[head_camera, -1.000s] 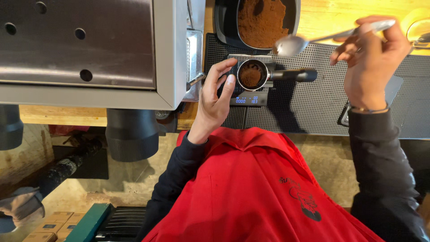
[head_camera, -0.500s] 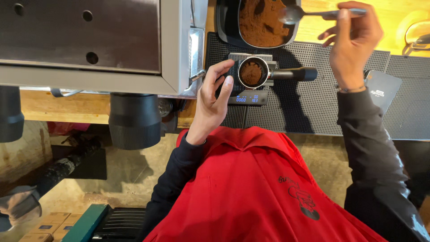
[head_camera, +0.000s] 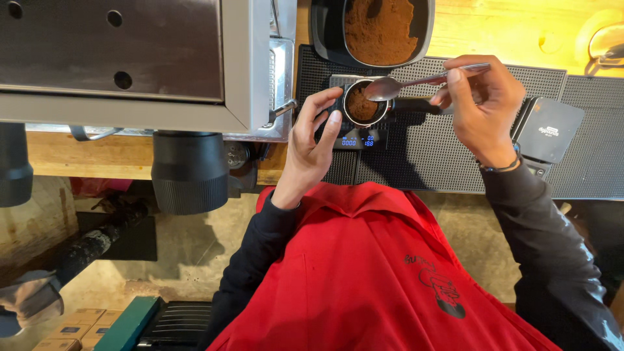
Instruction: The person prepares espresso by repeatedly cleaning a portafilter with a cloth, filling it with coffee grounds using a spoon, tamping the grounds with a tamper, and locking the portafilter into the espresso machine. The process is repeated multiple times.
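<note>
My right hand (head_camera: pixel 484 107) pinches a metal spoon (head_camera: pixel 416 82), its long axis running from 3 to 9 o'clock, the bowl poised over the rim of the portafilter basket (head_camera: pixel 361 104) of ground coffee at 9 o'clock from that hand. My left hand (head_camera: pixel 312 140), fingers loosely curled and gripping nothing, steadies the basket's near side and is the nearer hand. The basket sits on a small scale (head_camera: pixel 356 140) on a black ribbed mat (head_camera: pixel 422 153) on the wooden counter (head_camera: pixel 494 29); a tub of grounds (head_camera: pixel 380 29) stands at 12 o'clock, beside a steel machine (head_camera: pixel 130 58).
</note>
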